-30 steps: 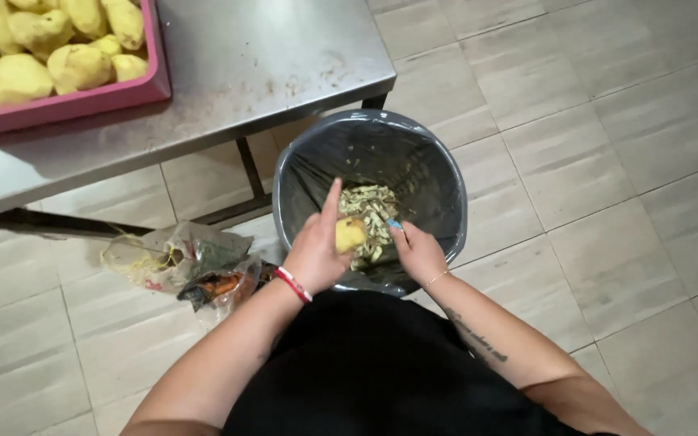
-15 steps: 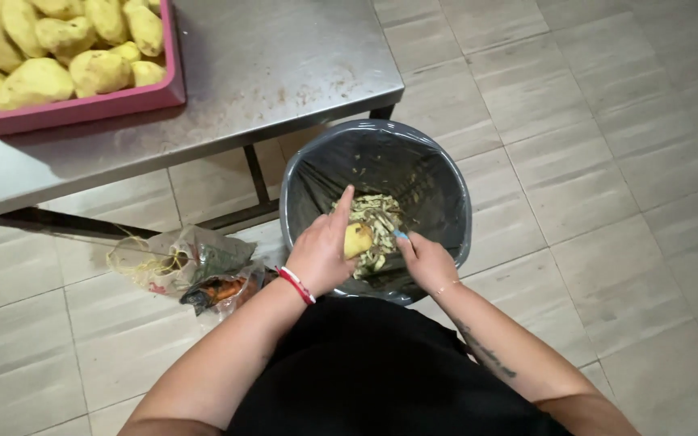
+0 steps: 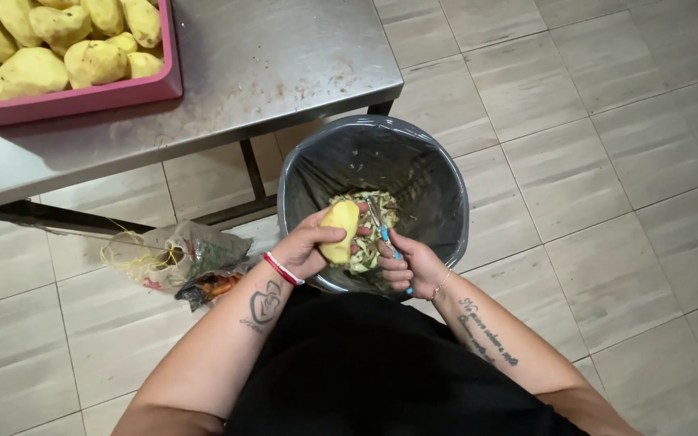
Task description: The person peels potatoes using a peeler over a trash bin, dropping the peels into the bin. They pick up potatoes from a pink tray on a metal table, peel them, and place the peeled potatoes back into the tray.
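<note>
In the head view, the left hand [image 3: 307, 246] wrapped its fingers around a peeled potato [image 3: 339, 231] over the lined bin [image 3: 430, 173], while at its three o'clock the right hand [image 3: 407, 266] gripped a blue-handled peeler [image 3: 383, 232], the pink crate [image 3: 82, 97] at ten o'clock on the desk [image 3: 284, 73].

— What have you got there?
— My left hand [image 3: 307, 249] grips a peeled yellow potato [image 3: 339, 232]; my right hand [image 3: 408, 265] holds a blue-handled peeler [image 3: 383, 232] beside it, over the grey bin lined with a black bag [image 3: 446, 202].
— And behind?
— A pink tray of peeled potatoes [image 3: 82, 98] on the steel worktop [image 3: 284, 64].
</note>
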